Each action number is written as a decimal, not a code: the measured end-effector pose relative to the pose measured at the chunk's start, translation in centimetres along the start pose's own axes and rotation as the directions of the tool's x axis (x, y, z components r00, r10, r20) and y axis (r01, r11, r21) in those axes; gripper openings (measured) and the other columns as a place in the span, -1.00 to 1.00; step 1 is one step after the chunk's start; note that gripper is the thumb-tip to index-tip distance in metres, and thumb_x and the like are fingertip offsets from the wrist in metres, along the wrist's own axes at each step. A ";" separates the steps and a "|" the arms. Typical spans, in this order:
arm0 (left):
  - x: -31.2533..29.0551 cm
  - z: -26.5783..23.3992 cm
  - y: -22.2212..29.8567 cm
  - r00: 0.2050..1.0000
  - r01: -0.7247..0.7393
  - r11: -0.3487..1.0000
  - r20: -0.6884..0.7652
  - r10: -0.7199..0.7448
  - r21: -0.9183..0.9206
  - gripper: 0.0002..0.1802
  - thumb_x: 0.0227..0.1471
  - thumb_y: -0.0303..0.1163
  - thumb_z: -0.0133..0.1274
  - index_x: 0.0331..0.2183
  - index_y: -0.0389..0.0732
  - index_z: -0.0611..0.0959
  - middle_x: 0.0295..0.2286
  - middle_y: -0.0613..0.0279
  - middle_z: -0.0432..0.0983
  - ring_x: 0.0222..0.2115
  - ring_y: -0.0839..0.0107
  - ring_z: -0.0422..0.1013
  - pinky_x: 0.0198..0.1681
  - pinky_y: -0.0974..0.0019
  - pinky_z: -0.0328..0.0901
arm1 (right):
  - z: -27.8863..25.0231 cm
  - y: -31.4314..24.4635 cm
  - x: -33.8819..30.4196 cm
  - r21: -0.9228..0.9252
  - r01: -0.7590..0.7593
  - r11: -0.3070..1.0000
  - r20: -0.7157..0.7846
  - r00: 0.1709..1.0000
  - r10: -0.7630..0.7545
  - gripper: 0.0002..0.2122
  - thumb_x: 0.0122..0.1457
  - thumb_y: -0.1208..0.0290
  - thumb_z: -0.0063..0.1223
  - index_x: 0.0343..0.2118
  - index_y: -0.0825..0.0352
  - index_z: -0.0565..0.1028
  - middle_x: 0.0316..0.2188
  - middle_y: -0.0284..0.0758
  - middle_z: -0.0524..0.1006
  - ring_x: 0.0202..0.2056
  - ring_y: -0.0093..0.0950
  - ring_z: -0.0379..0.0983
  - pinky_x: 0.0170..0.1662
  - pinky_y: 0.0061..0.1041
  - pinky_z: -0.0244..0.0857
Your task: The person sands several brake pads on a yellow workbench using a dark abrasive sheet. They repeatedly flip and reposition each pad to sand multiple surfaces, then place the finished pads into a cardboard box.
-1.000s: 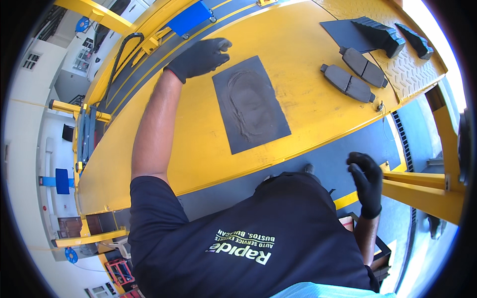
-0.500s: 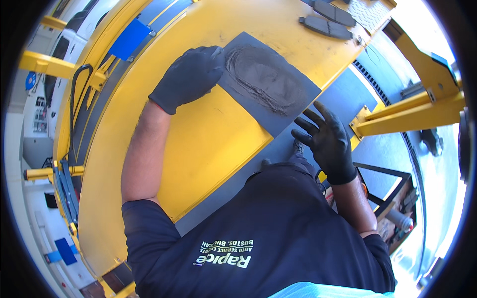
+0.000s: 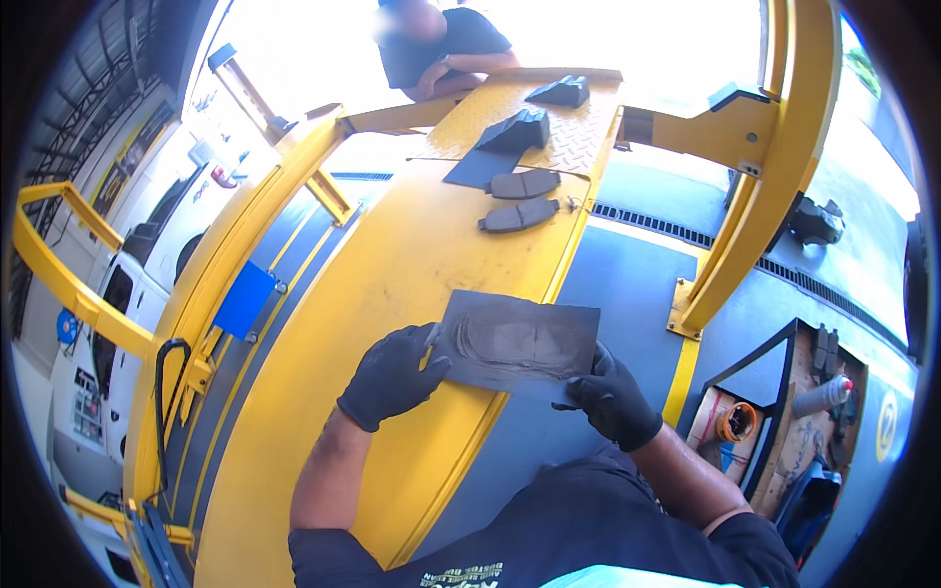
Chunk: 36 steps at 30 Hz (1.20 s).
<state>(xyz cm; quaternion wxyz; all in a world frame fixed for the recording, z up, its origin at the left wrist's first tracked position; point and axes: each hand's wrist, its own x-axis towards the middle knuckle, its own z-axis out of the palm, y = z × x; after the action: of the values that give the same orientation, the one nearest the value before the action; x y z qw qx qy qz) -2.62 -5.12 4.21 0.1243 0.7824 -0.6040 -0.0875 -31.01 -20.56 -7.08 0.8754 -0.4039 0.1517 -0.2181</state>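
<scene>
A dark grey sheet of sandpaper [image 3: 520, 343], with a thick oval smear of grey dust on its face, is held up over the front edge of the yellow lift platform. My black-gloved left hand [image 3: 392, 374] grips its left edge, the thumb below the other fingers. At the lower right corner, my gloved right hand [image 3: 616, 400] pinches the sheet. Farther off on the platform, two brake pads lie side by side, the far brake pad [image 3: 522, 184] and the near brake pad [image 3: 518, 216].
Beyond the pads stand a black wheel chock [image 3: 515, 132] by another dark sheet [image 3: 478, 168], and a second chock [image 3: 559, 91]. A person [image 3: 446, 49] leans at the platform's far end. Yellow lift posts [image 3: 755, 186] rise right. A cart [image 3: 774, 431] with a spray can stands lower right.
The sandpaper has come up off the platform into both hands. My right hand, open before, has closed on its corner. The view has tilted up, showing the person and chocks.
</scene>
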 end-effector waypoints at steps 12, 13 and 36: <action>18.5 0.2 12.4 0.966 -0.253 0.950 0.002 0.257 -0.182 -0.41 0.16 -0.23 0.29 0.13 -0.36 0.59 -0.15 0.05 0.65 -0.17 0.30 0.54 -0.07 0.24 0.44 | -15.1 -6.5 -5.2 -0.008 0.360 0.933 -0.250 0.903 -0.350 -0.33 0.22 0.55 0.12 0.41 0.32 0.18 0.15 -0.31 0.49 -0.03 -0.54 0.54 -0.02 -0.40 0.57; 20.7 0.6 14.9 0.970 -0.220 0.952 0.060 0.237 -0.212 -0.42 0.16 -0.23 0.30 0.11 -0.37 0.60 -0.16 0.06 0.65 -0.21 0.36 0.53 -0.09 0.27 0.43 | -16.3 -7.4 -6.0 -0.099 0.391 0.915 -0.311 0.861 -0.401 -0.33 0.22 0.63 0.07 0.41 0.33 0.17 0.15 -0.31 0.49 -0.01 -0.54 0.55 -0.02 -0.40 0.57; 50.7 62.7 53.5 0.424 -0.212 0.528 0.409 0.808 -0.822 -0.64 0.39 -0.28 -0.04 0.10 -0.23 0.54 0.05 0.07 0.57 0.01 0.21 0.52 0.08 0.18 0.43 | -44.7 -18.3 -22.0 -0.361 0.767 0.530 -0.780 0.064 -0.623 -0.48 0.28 0.71 -0.04 0.32 0.37 0.30 0.14 -0.34 0.52 0.04 -0.59 0.53 0.03 -0.53 0.53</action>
<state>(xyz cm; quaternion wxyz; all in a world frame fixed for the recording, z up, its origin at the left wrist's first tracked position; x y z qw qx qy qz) -57.10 -72.47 -38.84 0.1469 0.3173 -0.7446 -0.5686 -74.40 -48.70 -18.95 0.4863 -0.1946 0.3284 -0.7860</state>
